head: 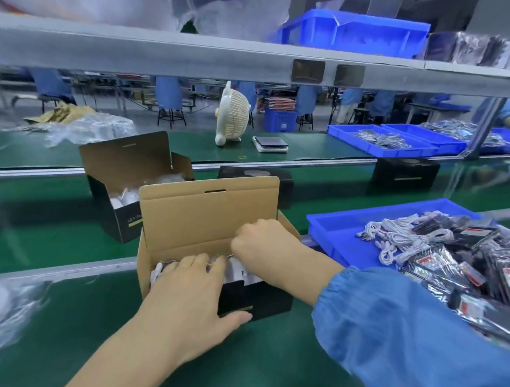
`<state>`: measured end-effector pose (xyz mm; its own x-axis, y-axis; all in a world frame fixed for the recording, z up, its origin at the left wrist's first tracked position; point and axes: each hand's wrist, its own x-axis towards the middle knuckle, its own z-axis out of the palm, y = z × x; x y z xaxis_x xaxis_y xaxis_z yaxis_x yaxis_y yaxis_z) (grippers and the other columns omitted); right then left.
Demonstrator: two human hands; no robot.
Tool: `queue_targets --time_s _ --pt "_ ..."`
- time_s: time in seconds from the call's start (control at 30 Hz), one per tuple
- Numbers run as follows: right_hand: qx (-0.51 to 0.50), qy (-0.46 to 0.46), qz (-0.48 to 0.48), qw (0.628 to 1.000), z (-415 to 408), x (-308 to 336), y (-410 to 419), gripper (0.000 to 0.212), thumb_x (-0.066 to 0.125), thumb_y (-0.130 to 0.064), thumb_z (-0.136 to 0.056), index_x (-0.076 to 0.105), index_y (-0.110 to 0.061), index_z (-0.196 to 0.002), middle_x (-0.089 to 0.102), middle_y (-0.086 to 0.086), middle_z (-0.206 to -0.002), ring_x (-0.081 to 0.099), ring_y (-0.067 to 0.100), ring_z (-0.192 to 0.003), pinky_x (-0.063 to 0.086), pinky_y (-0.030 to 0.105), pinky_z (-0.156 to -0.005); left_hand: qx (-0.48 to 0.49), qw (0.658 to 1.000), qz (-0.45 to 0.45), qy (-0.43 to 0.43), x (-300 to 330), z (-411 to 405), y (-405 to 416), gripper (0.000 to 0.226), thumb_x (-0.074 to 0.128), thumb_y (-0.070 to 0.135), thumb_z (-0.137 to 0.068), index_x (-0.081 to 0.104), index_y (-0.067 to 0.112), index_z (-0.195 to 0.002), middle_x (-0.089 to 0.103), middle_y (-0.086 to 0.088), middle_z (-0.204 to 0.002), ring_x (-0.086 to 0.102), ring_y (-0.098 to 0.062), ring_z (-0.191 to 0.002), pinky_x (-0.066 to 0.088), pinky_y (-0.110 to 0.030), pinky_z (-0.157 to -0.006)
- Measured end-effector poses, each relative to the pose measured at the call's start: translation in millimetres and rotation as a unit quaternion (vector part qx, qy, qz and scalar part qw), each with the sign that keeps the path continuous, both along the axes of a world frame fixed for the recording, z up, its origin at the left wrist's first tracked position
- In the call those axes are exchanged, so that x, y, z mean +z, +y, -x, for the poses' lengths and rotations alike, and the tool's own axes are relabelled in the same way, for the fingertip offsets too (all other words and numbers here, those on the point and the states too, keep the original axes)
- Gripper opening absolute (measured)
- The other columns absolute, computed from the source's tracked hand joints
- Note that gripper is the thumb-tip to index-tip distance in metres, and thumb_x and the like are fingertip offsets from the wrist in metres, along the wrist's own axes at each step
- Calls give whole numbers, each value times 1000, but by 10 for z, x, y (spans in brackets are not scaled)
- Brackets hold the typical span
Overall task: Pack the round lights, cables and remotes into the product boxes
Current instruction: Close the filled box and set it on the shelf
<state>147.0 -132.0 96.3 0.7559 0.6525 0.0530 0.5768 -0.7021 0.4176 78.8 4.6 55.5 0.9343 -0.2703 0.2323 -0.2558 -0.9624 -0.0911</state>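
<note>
Under both hands — box (202, 219) contents hidden

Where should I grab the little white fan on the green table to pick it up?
Probably by the fan's round cage rim, coming down from above. It stands upright on small feet, edge-on to us, so the thin top rim is free and easy to pinch; its back is hidden.
</note>
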Motion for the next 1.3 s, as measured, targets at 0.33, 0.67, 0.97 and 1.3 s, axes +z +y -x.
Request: queue_targets --time_s 0.33,0.67,0.97,1.3 --pt "38 112 -175 977 -32 121 -323 20 49 -4 -89 67 -11 -92 66 3 -82 63 27 -80 51 32 -70 92 782 614 -61 101 -20 845 39 61 29 -96 52 26 -134 65 6 -123 60 -3 -104 46 -31 -98" --pt "19 332 -761 556 46 -671 -615 44 63 7 -85 65 -28 -110 70 -4 -116 63 11 -113 48 22 -91 -96 725 679 62 -301 -251 682 55 80 5 -71 65 34 -115 71 6 -117 65 -8 -111 51 -19 -90" --pt "20 363 -637 679 380 -679 -841 65 57 -79 -70 54 -39 -122 39 -23 -147 33 -4 -137 35 17 -102 -141 788 599 -12 -418 -15 636 31 65 48 -72 70 27 -94 68 5 -116 61 -12 -114 42 -16 -95" --pt "21 273 -649 710 440 -812 -752 32 62 -50 -80 62 -38 -109 44 -20 -144 41 2 -134 32 32 -102 -165 822 542 -55 -390 40 709 27 66 41 -81 71 26 -103 62 9 -134 54 -18 -128 42 -27 -101"
